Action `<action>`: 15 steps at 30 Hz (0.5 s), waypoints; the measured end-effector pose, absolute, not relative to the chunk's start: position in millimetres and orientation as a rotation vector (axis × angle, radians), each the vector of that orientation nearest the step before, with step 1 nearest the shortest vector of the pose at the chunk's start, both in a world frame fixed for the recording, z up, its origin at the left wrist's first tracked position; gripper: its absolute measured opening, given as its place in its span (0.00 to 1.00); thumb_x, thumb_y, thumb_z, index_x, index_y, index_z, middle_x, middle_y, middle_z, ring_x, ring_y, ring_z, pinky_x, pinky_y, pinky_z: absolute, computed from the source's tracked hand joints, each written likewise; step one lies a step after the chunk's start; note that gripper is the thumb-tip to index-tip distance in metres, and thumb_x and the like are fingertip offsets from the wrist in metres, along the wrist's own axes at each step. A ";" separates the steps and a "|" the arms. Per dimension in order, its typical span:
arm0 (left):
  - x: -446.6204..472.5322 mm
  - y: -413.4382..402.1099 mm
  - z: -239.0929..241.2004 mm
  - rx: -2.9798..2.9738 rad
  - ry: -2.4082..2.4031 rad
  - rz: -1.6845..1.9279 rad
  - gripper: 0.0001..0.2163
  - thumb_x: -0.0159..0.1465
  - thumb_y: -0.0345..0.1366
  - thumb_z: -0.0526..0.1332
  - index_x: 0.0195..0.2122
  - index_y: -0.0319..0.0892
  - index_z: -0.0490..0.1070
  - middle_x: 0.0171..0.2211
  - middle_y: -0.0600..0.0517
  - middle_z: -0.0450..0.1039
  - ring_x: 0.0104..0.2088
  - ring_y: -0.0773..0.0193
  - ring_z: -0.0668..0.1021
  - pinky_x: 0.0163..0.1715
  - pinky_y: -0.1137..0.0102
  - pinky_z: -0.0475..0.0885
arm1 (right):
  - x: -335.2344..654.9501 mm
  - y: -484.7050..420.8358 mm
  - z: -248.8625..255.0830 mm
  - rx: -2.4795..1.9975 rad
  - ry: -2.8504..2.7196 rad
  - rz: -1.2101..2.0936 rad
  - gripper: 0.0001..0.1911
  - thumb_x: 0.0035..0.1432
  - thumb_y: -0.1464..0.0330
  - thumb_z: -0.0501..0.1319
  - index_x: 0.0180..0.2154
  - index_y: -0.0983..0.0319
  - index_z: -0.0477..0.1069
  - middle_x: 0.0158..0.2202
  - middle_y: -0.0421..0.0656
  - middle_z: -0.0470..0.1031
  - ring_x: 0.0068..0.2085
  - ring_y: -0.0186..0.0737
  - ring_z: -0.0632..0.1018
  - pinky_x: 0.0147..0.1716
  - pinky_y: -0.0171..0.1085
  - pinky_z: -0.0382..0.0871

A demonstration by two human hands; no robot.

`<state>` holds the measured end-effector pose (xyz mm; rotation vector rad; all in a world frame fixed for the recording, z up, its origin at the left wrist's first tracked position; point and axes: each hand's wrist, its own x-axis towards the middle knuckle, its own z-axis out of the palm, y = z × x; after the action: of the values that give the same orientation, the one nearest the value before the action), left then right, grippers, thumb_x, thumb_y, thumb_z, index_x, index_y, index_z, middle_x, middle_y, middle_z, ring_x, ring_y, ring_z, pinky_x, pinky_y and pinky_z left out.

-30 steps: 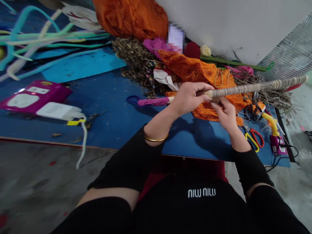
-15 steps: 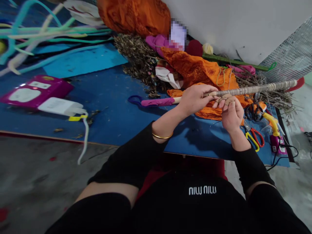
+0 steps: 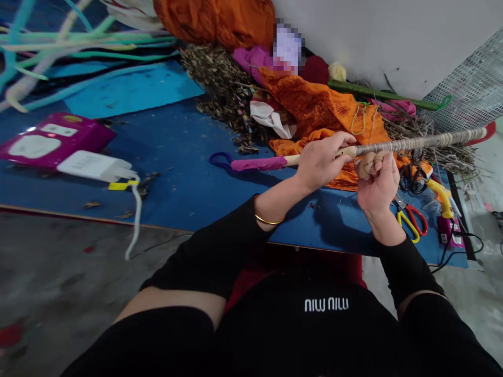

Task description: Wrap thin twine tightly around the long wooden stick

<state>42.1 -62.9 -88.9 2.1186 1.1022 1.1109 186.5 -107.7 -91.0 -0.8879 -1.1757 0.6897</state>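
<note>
A long stick (image 3: 422, 142) lies across in front of me; grey-brown and pale bands wrap its right part, and pink cloth (image 3: 259, 164) covers its left end, with a dark blue loop beyond. My left hand (image 3: 320, 161) is closed round the bare wood left of the bands. Just below the banded part, my right hand (image 3: 379, 180) has its fingers curled and pinched; what they hold is too small to make out. Near my right wrist lie scissors (image 3: 411, 220) with red and yellow handles. Black-handled scissors (image 3: 412, 177) rest behind them.
Orange cloth (image 3: 314, 104) and dried plant matter (image 3: 216, 89) heap along the back of the blue table (image 3: 176, 183). A yellow glue gun (image 3: 442, 196) stands at right with a black cable. At left are a purple pack (image 3: 58, 139), a white power strip (image 3: 94, 166) and pastel foam-like strips (image 3: 90, 39).
The stick and both hands have shifted slightly right in the picture. My right hand has turned, its fingers curling in more tightly under the stick. My left hand keeps its grip.
</note>
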 end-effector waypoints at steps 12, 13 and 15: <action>44.0 -61.1 -99.0 2.297 1.129 1.334 0.09 0.72 0.38 0.61 0.50 0.44 0.76 0.43 0.51 0.84 0.43 0.61 0.83 0.42 0.69 0.74 | 169.6 -120.0 -61.8 -0.800 -0.639 1.046 0.29 0.67 0.47 0.61 0.24 0.57 0.55 0.20 0.29 0.48 0.19 0.28 0.56 0.31 0.34 0.74; 44.1 -61.8 -99.5 2.321 1.123 1.367 0.09 0.72 0.37 0.60 0.50 0.43 0.76 0.43 0.50 0.84 0.42 0.61 0.83 0.42 0.69 0.74 | 171.5 -118.0 -61.7 -0.795 -0.602 1.071 0.29 0.66 0.46 0.61 0.23 0.57 0.55 0.20 0.29 0.48 0.18 0.27 0.57 0.32 0.34 0.76; 45.5 -63.8 -101.7 2.377 1.107 1.430 0.09 0.72 0.35 0.60 0.49 0.42 0.76 0.43 0.49 0.83 0.42 0.61 0.83 0.42 0.69 0.74 | 176.2 -112.6 -64.6 -0.797 -0.541 1.106 0.30 0.65 0.46 0.62 0.23 0.57 0.55 0.19 0.28 0.48 0.18 0.27 0.56 0.33 0.33 0.77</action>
<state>45.5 -63.8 -101.7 2.3768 1.1073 1.4304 176.2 -112.6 -64.6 -0.7972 -0.5405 1.1060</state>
